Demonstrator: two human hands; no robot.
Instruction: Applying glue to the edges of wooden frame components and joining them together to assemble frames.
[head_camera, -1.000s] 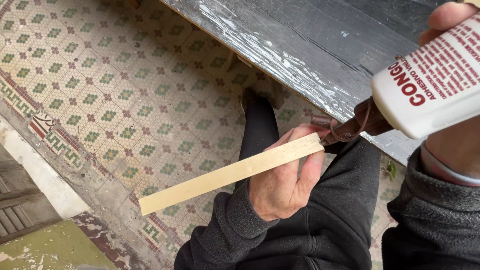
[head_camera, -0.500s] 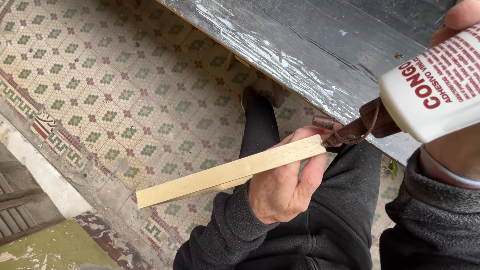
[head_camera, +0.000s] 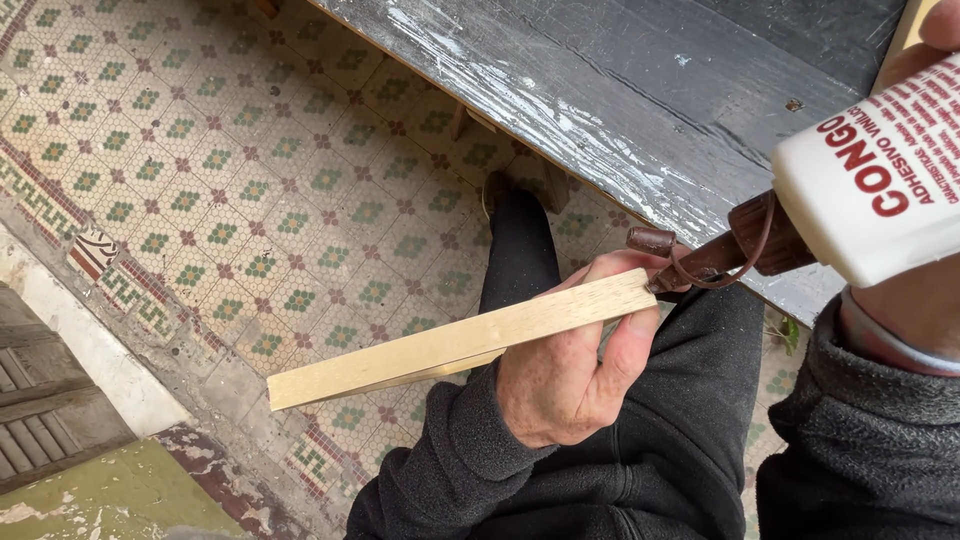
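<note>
Partly cropped glue bottle (head_camera: 880, 180), right hand (head_camera: 925, 300) mostly hidden

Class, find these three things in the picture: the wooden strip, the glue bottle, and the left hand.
wooden strip (head_camera: 440, 345): head view, middle of its top face.
glue bottle (head_camera: 880, 175): head view, white body.
left hand (head_camera: 565, 375): head view, back of the hand.
</note>
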